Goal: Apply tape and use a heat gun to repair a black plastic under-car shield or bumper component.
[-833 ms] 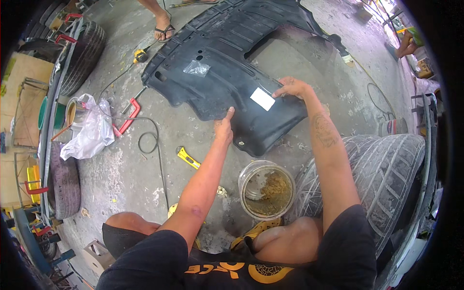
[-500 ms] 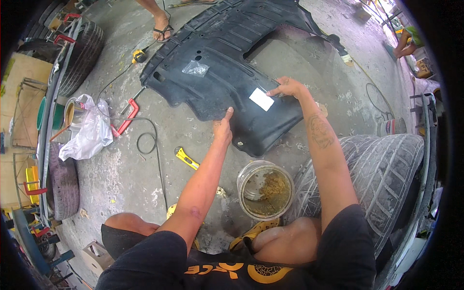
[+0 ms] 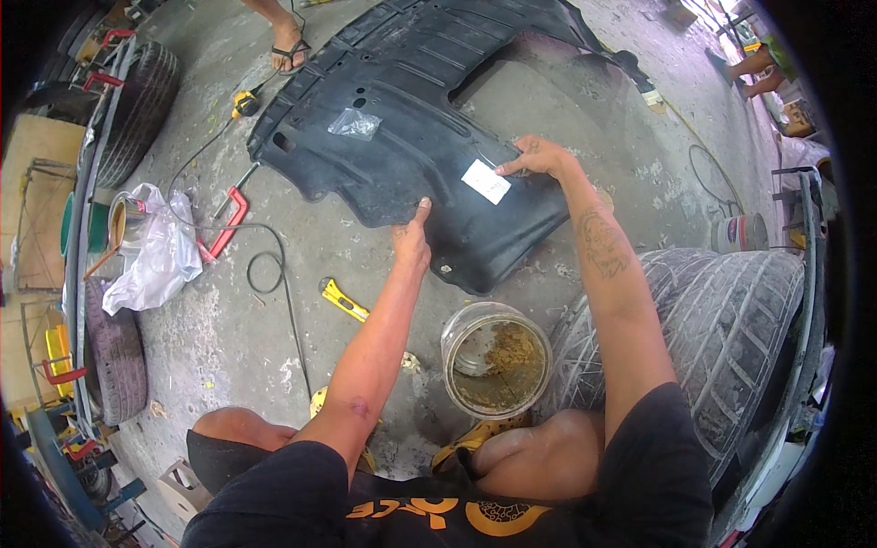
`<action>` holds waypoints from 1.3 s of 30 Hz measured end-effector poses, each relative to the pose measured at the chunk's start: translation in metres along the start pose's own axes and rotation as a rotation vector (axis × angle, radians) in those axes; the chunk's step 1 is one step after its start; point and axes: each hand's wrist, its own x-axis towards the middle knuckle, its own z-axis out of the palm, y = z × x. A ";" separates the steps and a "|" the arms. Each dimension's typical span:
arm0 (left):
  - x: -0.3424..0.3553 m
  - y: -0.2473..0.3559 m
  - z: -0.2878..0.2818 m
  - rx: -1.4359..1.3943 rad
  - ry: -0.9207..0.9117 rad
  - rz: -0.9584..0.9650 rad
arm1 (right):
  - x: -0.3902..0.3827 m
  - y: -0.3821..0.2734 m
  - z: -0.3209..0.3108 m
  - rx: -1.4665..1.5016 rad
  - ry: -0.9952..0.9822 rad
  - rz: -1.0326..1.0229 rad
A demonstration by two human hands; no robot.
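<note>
A large black plastic car undertray stretches away from me, ribbed at its far part. My left hand is closed on its near left edge, thumb on top. On the right edge, my right hand grips the same panel, its thumb beside a white paper label. The fingers of both hands are mostly hidden beneath the panel. A small clear plastic bag lies on the panel, its contents hard to make out. Below the near corner stands a clear round tub with brown residue inside.
A yellow utility knife lies on the concrete, left of my forearm. Further left are a red clamp, a black cable and a white plastic bag. Tyres stand at my right. Another person's sandalled foot is beyond the panel.
The whole view has shifted slightly, with most things now a little further left. Both hands keep their hold on the undertray.
</note>
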 end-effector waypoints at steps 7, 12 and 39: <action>0.006 0.002 -0.011 0.031 -0.025 -0.028 | -0.004 -0.008 0.007 0.094 0.011 -0.011; 0.003 0.002 -0.006 -0.017 -0.005 -0.012 | -0.017 -0.018 0.003 0.070 -0.006 0.001; 0.003 -0.004 0.002 -0.038 -0.009 -0.034 | -0.004 0.020 -0.019 0.293 -0.225 -0.104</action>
